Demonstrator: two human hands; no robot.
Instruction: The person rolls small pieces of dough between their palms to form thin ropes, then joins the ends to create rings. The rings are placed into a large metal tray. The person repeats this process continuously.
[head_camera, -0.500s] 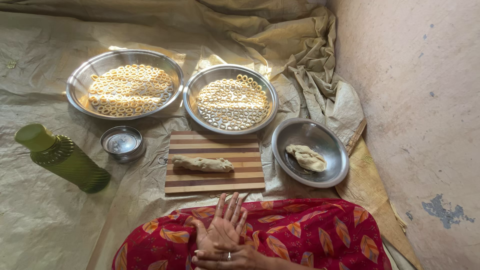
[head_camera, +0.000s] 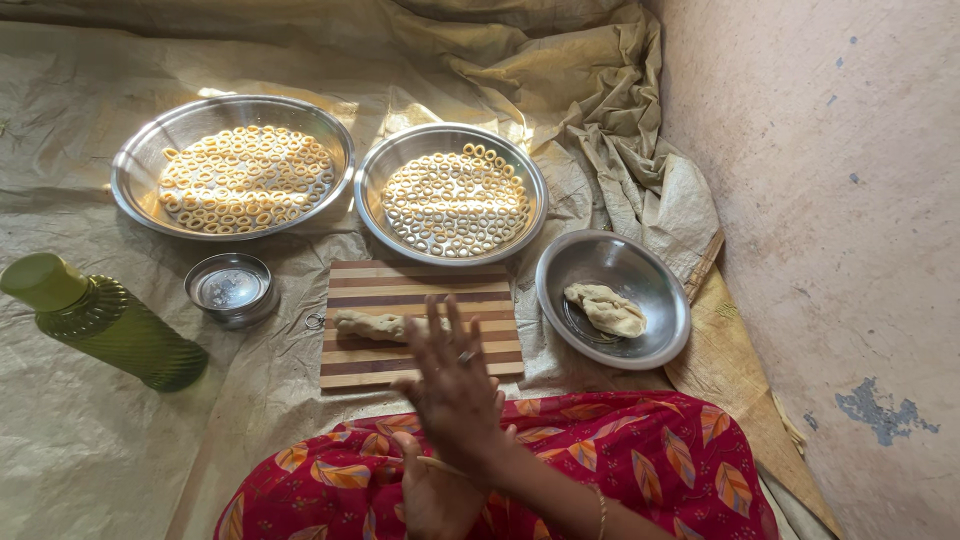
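Right hand: grip wide, fingers spread, laid palm-down across the left hand, a thin dough strand pressed between the 2 palms. Left hand: grip flat beneath, palm up. Just beyond the fingertips: striped cutting board bearing 1 dough roll. Right of the hands: steel bowl with dough lump. Farther ahead: 2 steel trays of dough rings. Left: green bottle.
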